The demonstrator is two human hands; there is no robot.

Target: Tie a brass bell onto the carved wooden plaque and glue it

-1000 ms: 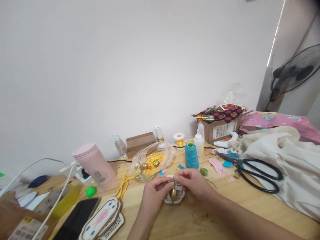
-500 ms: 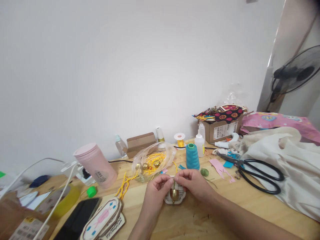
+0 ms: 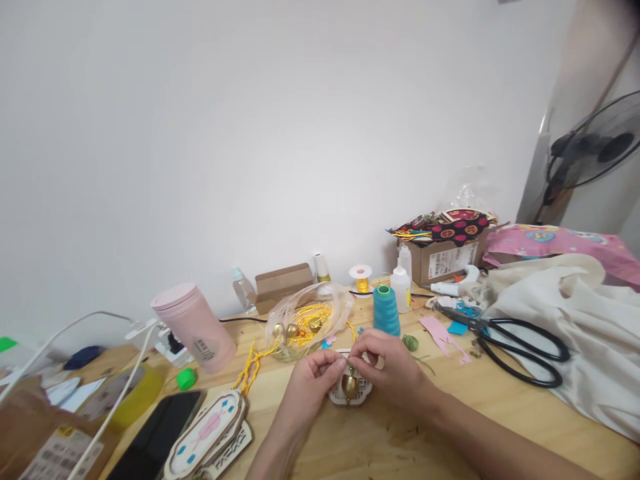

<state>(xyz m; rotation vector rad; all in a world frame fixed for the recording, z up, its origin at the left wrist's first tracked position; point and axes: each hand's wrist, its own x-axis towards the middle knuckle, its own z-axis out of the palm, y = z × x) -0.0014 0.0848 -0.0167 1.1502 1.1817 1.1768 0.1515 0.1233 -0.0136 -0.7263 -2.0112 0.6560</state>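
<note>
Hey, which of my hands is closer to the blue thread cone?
Right. Your right hand is just in front of the blue thread cone; your left hand is farther away, off to the cone's left.

The bell (image 3: 350, 386) looks glossy metal, the plaque (image 3: 363, 392) matt wood, the tabletop (image 3: 360, 443) smooth wood.
</note>
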